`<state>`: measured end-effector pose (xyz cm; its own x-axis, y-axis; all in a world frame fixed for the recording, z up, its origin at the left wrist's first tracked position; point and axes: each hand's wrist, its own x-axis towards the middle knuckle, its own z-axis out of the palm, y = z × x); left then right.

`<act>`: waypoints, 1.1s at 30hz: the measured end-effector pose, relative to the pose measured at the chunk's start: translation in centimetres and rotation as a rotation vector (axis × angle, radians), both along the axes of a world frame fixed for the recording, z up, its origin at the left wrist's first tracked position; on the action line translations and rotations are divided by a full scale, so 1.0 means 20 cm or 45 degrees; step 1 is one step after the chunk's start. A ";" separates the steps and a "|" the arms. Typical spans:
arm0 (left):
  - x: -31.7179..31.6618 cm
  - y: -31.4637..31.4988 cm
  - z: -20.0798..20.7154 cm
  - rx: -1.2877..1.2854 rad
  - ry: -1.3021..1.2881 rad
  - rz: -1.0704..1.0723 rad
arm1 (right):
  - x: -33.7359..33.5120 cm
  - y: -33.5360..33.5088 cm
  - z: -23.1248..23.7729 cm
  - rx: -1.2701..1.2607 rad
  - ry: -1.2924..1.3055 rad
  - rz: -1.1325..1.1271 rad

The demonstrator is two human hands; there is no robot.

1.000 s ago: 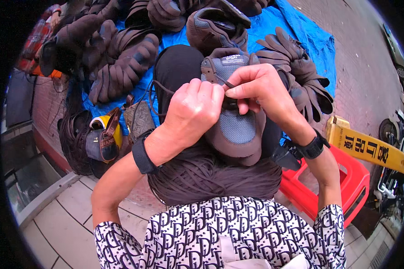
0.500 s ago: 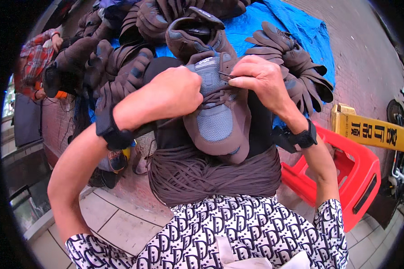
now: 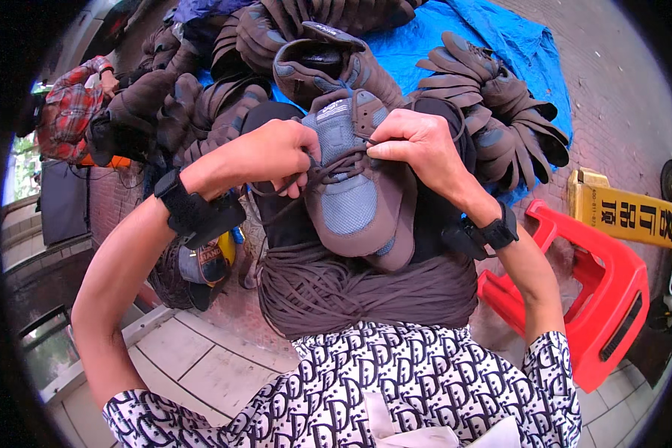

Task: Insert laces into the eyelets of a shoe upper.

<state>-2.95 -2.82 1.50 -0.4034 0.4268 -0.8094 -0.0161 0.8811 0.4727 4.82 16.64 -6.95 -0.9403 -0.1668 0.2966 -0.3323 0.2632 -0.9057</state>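
On my lap lies a brown and blue-grey shoe upper [image 3: 351,205], its toe pointing at me, with a dark shoelace [image 3: 345,166] threaded across its lower eyelets. My right hand [image 3: 420,147] pinches the lace at the right row of eyelets, thumb against forefinger. At the left edge of the upper, my left hand [image 3: 280,155] has its fingers curled around the lace, and a loose length hangs below it. A thick bundle of dark laces [image 3: 358,291] is draped over my lap. Just beyond sits another shoe upper [image 3: 313,73].
Rows of nested uppers [image 3: 500,112] lie on a blue tarp [image 3: 493,33]. To my right are a red plastic stool [image 3: 605,276] and a yellow sign board [image 3: 623,209]. Bags [image 3: 201,265] stand at my left. A person in a plaid sleeve [image 3: 71,112] works at the far left.
My left hand has moved slightly left and down, with the lace now looping below it. My right hand has come down a little along the eyelet row, still pinching the lace.
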 end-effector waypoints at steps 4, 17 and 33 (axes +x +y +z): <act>-0.02 0.09 0.02 -0.146 0.002 -0.069 | 0.00 0.00 0.04 -0.256 -0.544 -0.027; -0.03 0.17 0.03 -0.382 0.097 -0.347 | 0.02 0.03 0.00 -0.058 -0.160 0.048; 0.12 0.11 0.00 0.577 1.003 -0.139 | -0.02 0.06 0.03 0.505 0.386 -0.131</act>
